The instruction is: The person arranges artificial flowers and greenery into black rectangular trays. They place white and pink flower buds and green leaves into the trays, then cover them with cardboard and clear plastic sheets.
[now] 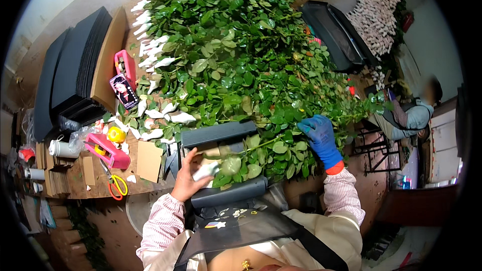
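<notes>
A rose with a white-sleeved head (206,170) and a long leafy green stem lies slantwise in front of me. My bare left hand (187,176) curls around the sleeved head, thumb up and fingers beneath it. My right hand (321,138), in a blue glove, is closed among the leaves where the stem's line runs; leaves partly hide its grip. Under the rose, more leafy stems rest between two dark ridged bars (218,134) of a holder, with cardboard showing inside. Beyond it a big heap of leafy rose stems (226,60) covers the table, white-sleeved heads toward the left.
On the left stand stacked dark sheets (83,65), a phone (123,92), a pink tape dispenser (108,150), yellow-handled scissors (118,186) and a cardboard piece (149,161). A black crate (336,35) sits at the far right, near many sleeved flowers (375,15). Another person (414,115) sits at right.
</notes>
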`<state>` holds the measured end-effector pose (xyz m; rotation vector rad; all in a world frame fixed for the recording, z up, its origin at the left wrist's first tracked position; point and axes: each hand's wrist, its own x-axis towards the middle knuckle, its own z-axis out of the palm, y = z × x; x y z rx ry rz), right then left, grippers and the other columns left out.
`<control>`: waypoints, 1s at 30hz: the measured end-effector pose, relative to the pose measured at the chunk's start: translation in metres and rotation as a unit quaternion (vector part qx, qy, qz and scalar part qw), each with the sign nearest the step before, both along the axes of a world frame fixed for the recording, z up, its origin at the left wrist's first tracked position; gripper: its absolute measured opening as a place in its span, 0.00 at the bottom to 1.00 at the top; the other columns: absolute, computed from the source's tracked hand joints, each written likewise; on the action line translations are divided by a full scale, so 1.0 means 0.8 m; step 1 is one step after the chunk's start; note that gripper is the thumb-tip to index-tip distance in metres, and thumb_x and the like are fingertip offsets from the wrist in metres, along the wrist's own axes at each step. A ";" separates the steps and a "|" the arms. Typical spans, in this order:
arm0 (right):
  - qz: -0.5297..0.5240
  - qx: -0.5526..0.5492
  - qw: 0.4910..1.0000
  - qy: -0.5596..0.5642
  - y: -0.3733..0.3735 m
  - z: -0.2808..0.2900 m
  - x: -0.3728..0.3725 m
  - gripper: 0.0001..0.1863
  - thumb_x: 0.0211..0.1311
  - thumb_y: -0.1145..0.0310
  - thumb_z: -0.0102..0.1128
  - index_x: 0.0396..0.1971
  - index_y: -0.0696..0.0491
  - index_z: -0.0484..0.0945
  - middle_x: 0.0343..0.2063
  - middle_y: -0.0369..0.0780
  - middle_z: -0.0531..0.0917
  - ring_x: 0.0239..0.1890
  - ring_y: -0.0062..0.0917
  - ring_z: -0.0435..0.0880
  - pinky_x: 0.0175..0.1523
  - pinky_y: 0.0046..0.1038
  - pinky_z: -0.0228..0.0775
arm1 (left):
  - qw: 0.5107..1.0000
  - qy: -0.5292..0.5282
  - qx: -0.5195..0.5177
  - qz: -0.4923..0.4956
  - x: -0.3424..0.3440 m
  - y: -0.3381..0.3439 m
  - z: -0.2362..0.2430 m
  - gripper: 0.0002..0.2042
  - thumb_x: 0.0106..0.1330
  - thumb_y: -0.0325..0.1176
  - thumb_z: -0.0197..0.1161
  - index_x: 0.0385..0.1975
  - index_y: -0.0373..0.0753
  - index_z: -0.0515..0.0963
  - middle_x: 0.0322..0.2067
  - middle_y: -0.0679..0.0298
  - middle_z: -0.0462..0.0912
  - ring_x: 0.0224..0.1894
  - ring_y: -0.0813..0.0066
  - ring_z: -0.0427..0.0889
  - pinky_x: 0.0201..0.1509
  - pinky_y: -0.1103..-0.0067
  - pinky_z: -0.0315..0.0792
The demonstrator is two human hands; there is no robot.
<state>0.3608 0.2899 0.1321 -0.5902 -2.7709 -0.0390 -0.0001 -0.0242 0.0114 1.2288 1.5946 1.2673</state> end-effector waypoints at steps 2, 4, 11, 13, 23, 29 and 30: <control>-0.049 0.013 0.999 -0.021 -0.016 -0.025 0.012 0.23 0.47 0.77 0.65 0.46 0.43 0.84 0.46 0.37 0.83 0.49 0.38 0.81 0.52 0.44 0.72 | 0.999 -0.032 -0.009 0.006 0.006 0.004 0.013 0.45 0.55 0.24 0.80 0.74 0.46 0.63 0.64 0.54 0.75 0.59 0.65 0.82 0.56 0.72 0.81; -0.071 0.047 0.991 -0.105 -0.027 -0.037 0.011 0.22 0.50 0.75 0.65 0.48 0.43 0.84 0.49 0.38 0.84 0.45 0.39 0.84 0.50 0.42 0.76 | 0.995 0.096 0.014 -0.030 -0.001 0.010 0.025 0.31 0.56 0.26 0.79 0.62 0.42 0.77 0.61 0.53 0.77 0.58 0.59 0.82 0.56 0.69 0.81; -0.211 -0.097 0.972 -0.025 0.002 0.051 -0.086 0.21 0.64 0.67 0.62 0.58 0.43 0.82 0.58 0.42 0.83 0.50 0.42 0.86 0.54 0.42 0.78 | 0.996 0.084 0.002 -0.019 0.008 0.014 0.056 0.19 0.61 0.28 0.75 0.51 0.37 0.81 0.52 0.53 0.80 0.52 0.55 0.83 0.56 0.69 0.79; -0.062 -0.082 0.995 -0.019 0.029 0.013 -0.114 0.23 0.66 0.60 0.62 0.61 0.44 0.79 0.56 0.46 0.84 0.50 0.45 0.86 0.54 0.44 0.78 | 0.989 0.143 0.019 -0.035 0.001 0.026 0.056 0.14 0.62 0.27 0.73 0.47 0.37 0.82 0.49 0.54 0.81 0.50 0.55 0.81 0.55 0.67 0.77; -0.118 -0.131 0.983 0.047 0.020 -0.028 -0.101 0.18 0.66 0.68 0.60 0.56 0.47 0.82 0.61 0.42 0.82 0.59 0.41 0.83 0.62 0.41 0.75 | 0.996 0.075 0.004 0.042 0.009 0.023 0.022 0.14 0.63 0.25 0.71 0.48 0.36 0.79 0.45 0.58 0.83 0.47 0.59 0.83 0.52 0.70 0.76; 0.026 -0.142 0.988 0.047 -0.018 0.027 -0.055 0.27 0.50 0.80 0.64 0.55 0.49 0.81 0.61 0.43 0.82 0.59 0.42 0.83 0.62 0.41 0.75 | 0.998 0.009 -0.008 0.067 0.009 0.020 0.023 0.31 0.63 0.24 0.72 0.66 0.37 0.69 0.52 0.55 0.81 0.53 0.66 0.84 0.56 0.74 0.78; 0.032 -0.138 0.990 0.002 -0.026 0.025 -0.052 0.27 0.48 0.80 0.66 0.53 0.48 0.82 0.60 0.41 0.82 0.59 0.41 0.83 0.62 0.41 0.75 | 0.997 -0.014 -0.020 0.070 0.007 0.015 0.006 0.33 0.62 0.24 0.73 0.68 0.39 0.68 0.51 0.56 0.81 0.52 0.67 0.83 0.56 0.74 0.78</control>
